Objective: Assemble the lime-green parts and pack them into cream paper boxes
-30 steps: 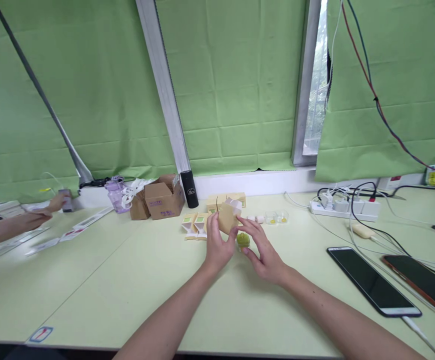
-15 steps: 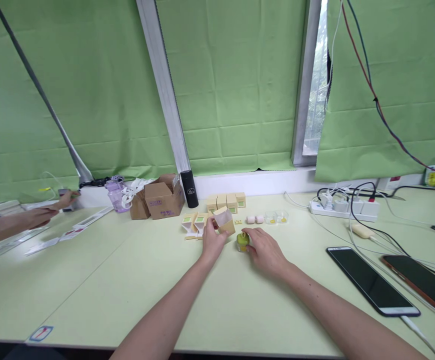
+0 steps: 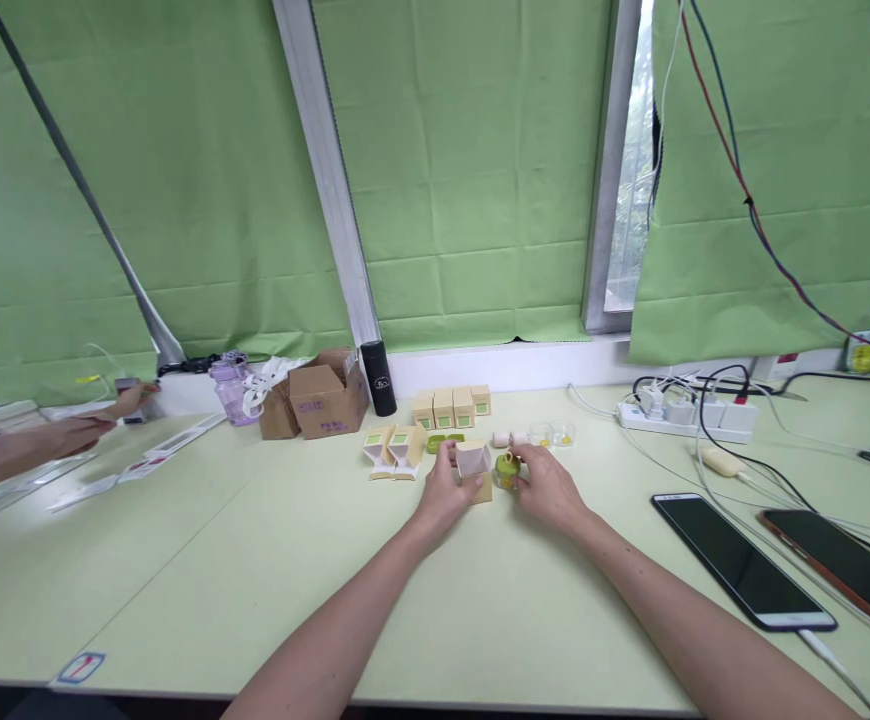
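the left hand [image 3: 446, 497] pinches a small open tan cardboard box [image 3: 475, 473] between thumb and fingers, its opening facing up, on the pale green table [image 3: 255, 570]. just beside it, the right hand [image 3: 547, 485] grips a small clear container with a green lid [image 3: 507, 470] by its side.

A cardboard carton [image 3: 324, 402] stands between a bottle [image 3: 232, 388] on its left and a tumbler [image 3: 379, 378] on its right. Two phones [image 3: 742, 560] lie before the power strip [image 3: 688, 420].

Office-like workspace, shown by the long table [image 3: 270, 590], power strip [image 3: 686, 419] and phones [image 3: 742, 560].
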The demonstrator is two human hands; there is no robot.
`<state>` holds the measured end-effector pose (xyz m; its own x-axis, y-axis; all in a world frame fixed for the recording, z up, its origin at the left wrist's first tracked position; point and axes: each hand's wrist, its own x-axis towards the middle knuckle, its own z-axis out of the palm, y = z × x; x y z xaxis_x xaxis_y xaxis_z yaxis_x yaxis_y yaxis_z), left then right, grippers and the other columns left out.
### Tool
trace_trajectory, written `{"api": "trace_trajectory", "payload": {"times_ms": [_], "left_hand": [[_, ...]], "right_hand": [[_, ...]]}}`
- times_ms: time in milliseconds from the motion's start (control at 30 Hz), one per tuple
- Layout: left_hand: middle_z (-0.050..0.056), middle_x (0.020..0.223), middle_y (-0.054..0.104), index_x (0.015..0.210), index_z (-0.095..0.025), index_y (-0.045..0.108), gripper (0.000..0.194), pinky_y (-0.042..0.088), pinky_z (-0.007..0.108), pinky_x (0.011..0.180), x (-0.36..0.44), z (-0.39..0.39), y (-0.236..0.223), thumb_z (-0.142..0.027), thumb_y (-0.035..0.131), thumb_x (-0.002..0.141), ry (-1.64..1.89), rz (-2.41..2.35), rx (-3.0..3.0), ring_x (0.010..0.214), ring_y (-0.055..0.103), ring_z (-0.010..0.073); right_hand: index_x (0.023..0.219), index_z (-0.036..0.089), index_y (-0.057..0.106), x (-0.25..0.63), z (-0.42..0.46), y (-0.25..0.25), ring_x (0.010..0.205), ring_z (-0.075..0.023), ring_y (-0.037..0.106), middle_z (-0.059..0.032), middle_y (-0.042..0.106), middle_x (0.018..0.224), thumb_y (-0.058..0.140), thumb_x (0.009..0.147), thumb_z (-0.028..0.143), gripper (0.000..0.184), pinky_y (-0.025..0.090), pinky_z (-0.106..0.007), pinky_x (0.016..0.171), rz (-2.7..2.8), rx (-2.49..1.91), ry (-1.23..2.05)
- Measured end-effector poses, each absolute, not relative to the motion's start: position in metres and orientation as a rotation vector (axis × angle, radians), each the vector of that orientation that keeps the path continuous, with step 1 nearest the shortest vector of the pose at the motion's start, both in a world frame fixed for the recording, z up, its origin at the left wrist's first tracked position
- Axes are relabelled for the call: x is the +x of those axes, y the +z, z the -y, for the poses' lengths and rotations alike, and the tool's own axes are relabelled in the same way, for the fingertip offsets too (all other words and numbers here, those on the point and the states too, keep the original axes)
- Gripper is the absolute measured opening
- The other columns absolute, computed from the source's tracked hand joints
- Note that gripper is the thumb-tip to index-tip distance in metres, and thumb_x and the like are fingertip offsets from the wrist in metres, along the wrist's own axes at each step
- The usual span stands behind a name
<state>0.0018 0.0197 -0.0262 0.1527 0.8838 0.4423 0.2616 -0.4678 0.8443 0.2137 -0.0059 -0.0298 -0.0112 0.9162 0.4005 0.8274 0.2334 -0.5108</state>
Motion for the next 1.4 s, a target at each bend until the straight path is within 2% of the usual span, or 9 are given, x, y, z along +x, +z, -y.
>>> {"api": "trace_trajectory", "payload": {"times_ms": [67, 167, 367, 567, 667, 900, 1133, 1267, 1400], "left_hand": [[0.009, 0.117, 0.065, 0.116, -0.026, 0.053, 0.038, 0.049, 0.042, 0.098, 0.004, -0.016, -0.019, -0.029, 0.072, 0.084, 1.413, -1.047, 1.806, 0.107, 0.063, 0.0235], [0.007, 0.119, 0.062, 0.107, -0.024, 0.052, 0.024, 0.046, 0.040, 0.101, 0.005, -0.014, -0.011, -0.033, 0.066, 0.089, 1.487, -1.021, 1.786, 0.105, 0.062, 0.0203], [0.005, 0.105, 0.063, 0.095, -0.023, 0.053, 0.016, 0.049, 0.035, 0.090, 0.006, -0.016, -0.012, -0.036, 0.060, 0.093, 1.549, -1.100, 1.718, 0.098, 0.064, 0.0198], [0.006, 0.101, 0.070, 0.096, -0.020, 0.064, 0.012, 0.050, 0.038, 0.094, 0.005, -0.021, -0.012, -0.031, 0.062, 0.091, 1.545, -1.070, 1.732, 0.098, 0.066, 0.0214], [0.008, 0.105, 0.072, 0.099, -0.019, 0.066, 0.016, 0.051, 0.037, 0.094, 0.005, -0.023, -0.012, -0.029, 0.064, 0.087, 1.524, -1.047, 1.642, 0.102, 0.067, 0.0225], [0.009, 0.096, 0.073, 0.092, -0.016, 0.068, 0.019, 0.051, 0.034, 0.087, 0.005, -0.024, -0.011, -0.033, 0.071, 0.083, 1.559, -1.050, 1.573, 0.092, 0.067, 0.0215], [0.013, 0.111, 0.077, 0.098, -0.015, 0.077, 0.027, 0.050, 0.037, 0.098, 0.002, -0.026, -0.006, -0.023, 0.075, 0.072, 1.466, -0.994, 1.346, 0.103, 0.069, 0.0249], [0.011, 0.102, 0.079, 0.102, -0.014, 0.081, 0.036, 0.049, 0.036, 0.095, 0.000, -0.024, -0.003, -0.021, 0.071, 0.068, 1.400, -0.978, 1.276, 0.100, 0.070, 0.0248], [0.008, 0.091, 0.078, 0.102, -0.014, 0.083, 0.042, 0.049, 0.031, 0.085, 0.001, -0.020, 0.000, -0.019, 0.068, 0.063, 1.363, -0.991, 1.233, 0.087, 0.069, 0.0208]], "right_hand": [[0.120, 0.023, 0.066, 0.213, 0.006, -0.029, 0.114, -0.0286, 0.063, -0.0098, 0.071, 0.118, 0.065, 0.085, 0.017, 0.035, 0.049, -0.036, 0.088, 1.849, -1.590, 0.165], [0.117, 0.022, 0.066, 0.213, 0.006, -0.028, 0.116, -0.0293, 0.061, -0.0096, 0.071, 0.118, 0.063, 0.088, 0.022, 0.029, 0.049, -0.036, 0.087, 1.858, -1.583, 0.150], [0.119, 0.023, 0.067, 0.216, 0.005, -0.025, 0.111, -0.0279, 0.064, -0.0090, 0.072, 0.115, 0.059, 0.093, 0.024, 0.027, 0.048, -0.034, 0.082, 1.886, -1.622, 0.186], [0.119, 0.020, 0.067, 0.217, 0.003, -0.026, 0.106, -0.0260, 0.066, -0.0102, 0.073, 0.112, 0.061, 0.092, 0.025, 0.028, 0.046, -0.032, 0.081, 1.921, -1.617, 0.184], [0.118, 0.019, 0.066, 0.217, 0.001, -0.026, 0.101, -0.0244, 0.066, -0.0099, 0.073, 0.111, 0.062, 0.091, 0.023, 0.028, 0.045, -0.030, 0.080, 1.928, -1.603, 0.203], [0.114, 0.020, 0.064, 0.217, 0.001, -0.028, 0.089, -0.0226, 0.065, -0.0082, 0.072, 0.102, 0.063, 0.089, 0.020, 0.026, 0.041, -0.029, 0.074, 1.925, -1.571, 0.237], [0.119, 0.019, 0.062, 0.217, 0.000, -0.031, 0.085, -0.0231, 0.065, -0.0092, 0.071, 0.102, 0.063, 0.087, 0.018, 0.032, 0.043, -0.031, 0.073, 1.889, -1.507, 0.262], [0.116, 0.022, 0.063, 0.220, -0.004, -0.035, 0.081, -0.0223, 0.067, -0.0079, 0.072, 0.104, 0.064, 0.084, 0.017, 0.033, 0.046, -0.031, 0.072, 1.776, -1.490, 0.290], [0.114, 0.025, 0.061, 0.226, -0.009, -0.034, 0.080, -0.0212, 0.069, -0.0062, 0.074, 0.108, 0.063, 0.084, 0.019, 0.030, 0.050, -0.033, 0.071, 1.602, -1.433, 0.350]]}}
